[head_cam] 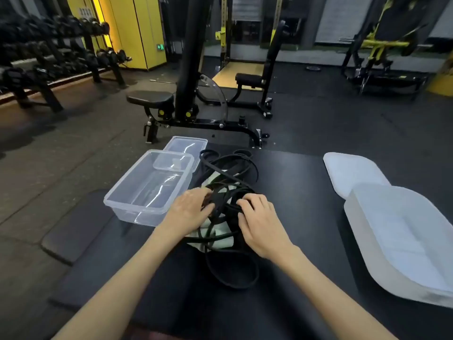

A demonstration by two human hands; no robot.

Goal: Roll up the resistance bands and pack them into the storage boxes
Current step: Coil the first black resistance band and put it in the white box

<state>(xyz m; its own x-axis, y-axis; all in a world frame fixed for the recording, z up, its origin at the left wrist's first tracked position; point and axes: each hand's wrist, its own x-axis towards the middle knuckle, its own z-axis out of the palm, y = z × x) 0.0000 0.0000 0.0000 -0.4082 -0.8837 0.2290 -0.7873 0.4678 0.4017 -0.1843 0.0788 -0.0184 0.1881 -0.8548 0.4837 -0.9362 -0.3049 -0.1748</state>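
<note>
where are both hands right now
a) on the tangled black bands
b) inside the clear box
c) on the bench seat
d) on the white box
a: the left hand and right hand both curl their fingers into the tangled black bands, which lie between the clear box and the white box.

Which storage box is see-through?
The clear box left of the bands; the box on the right is frosted white.

Bands (pixel 228 168) between boxes (pixel 147 187).
</note>
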